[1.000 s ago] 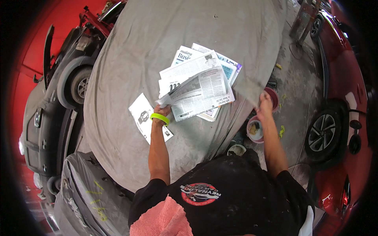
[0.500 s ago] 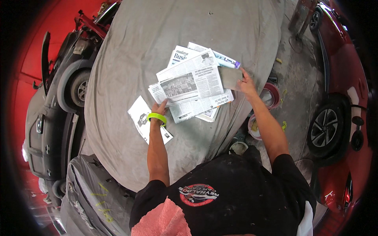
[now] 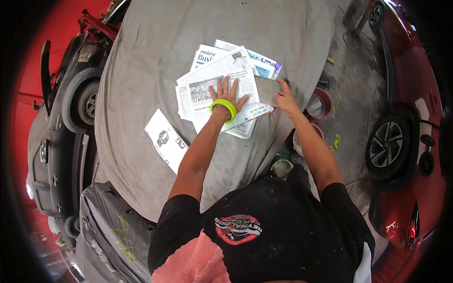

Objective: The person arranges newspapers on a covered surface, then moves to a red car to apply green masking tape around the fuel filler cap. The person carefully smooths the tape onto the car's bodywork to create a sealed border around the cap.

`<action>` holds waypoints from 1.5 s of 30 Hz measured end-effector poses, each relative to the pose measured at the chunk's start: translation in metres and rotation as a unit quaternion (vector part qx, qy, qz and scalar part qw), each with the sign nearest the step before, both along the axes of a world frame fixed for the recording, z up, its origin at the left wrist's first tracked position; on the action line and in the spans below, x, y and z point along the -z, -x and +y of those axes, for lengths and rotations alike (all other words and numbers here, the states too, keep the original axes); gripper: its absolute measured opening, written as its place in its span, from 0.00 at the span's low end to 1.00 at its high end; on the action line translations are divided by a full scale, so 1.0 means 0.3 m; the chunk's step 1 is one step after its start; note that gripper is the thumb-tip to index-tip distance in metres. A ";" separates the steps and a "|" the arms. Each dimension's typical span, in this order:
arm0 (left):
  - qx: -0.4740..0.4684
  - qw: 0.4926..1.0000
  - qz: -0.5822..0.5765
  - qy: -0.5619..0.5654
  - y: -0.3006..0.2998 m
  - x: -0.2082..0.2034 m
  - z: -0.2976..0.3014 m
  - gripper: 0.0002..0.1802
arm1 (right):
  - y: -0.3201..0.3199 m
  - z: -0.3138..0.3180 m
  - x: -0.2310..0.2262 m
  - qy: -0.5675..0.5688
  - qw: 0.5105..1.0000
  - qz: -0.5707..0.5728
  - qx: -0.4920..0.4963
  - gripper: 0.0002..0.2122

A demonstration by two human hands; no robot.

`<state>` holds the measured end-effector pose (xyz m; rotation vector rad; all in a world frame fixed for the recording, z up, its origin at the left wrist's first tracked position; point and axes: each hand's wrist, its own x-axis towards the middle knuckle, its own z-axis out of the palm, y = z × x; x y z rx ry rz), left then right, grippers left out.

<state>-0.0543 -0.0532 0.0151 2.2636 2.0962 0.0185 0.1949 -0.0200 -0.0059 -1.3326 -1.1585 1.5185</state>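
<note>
A stack of newspaper sheets (image 3: pixel 245 85) lies fanned out on a grey cloth cover (image 3: pixel 141 61). My left hand (image 3: pixel 227 96) presses flat on the top sheet with its fingers spread. Around that wrist sits a bright yellow-green ring (image 3: pixel 232 109) that looks like a roll of tape. At the stack's right side, my right hand (image 3: pixel 286 98) grips the outer edge of a flat grey-brown rectangular piece (image 3: pixel 267 89); its left part meets the newspapers, and its material is unclear. A separate white printed sheet (image 3: pixel 166 141) rests on the cover, left of my left forearm.
A partly stripped dark car (image 3: pixel 66 137) stands at left, with a grey plastic-covered object (image 3: pixel 106 231) nearer me. On the floor at right are a pinkish tub (image 3: pixel 321 104) and a pail (image 3: pixel 282 168). A red car (image 3: pixel 424 188) stands farther right.
My left hand has moved right from the stack's lower left edge and now lies spread on the top sheet. My right hand still holds the grey-brown piece, with its fingers shifted lower.
</note>
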 end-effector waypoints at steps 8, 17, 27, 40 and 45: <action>-0.193 0.981 0.003 0.012 0.046 0.063 0.149 0.45 | 0.013 0.077 0.084 -0.027 0.999 -0.025 -0.035 0.32; -0.296 0.950 -0.071 0.077 -0.059 -0.040 0.185 0.48 | 0.012 0.066 -0.075 0.074 0.990 0.016 -0.119 0.39; -0.344 0.931 -0.079 0.093 -0.055 0.007 0.236 0.42 | -0.049 -0.013 -0.010 0.116 0.986 0.077 -0.090 0.38; -0.333 0.927 -0.108 0.138 -0.040 -0.035 0.245 0.41 | 0.131 -0.080 0.013 0.051 0.991 0.121 -0.021 0.37; -0.331 0.927 -0.113 0.138 -0.041 -0.021 0.236 0.40 | 0.083 -0.161 0.108 0.005 0.994 0.103 -0.045 0.36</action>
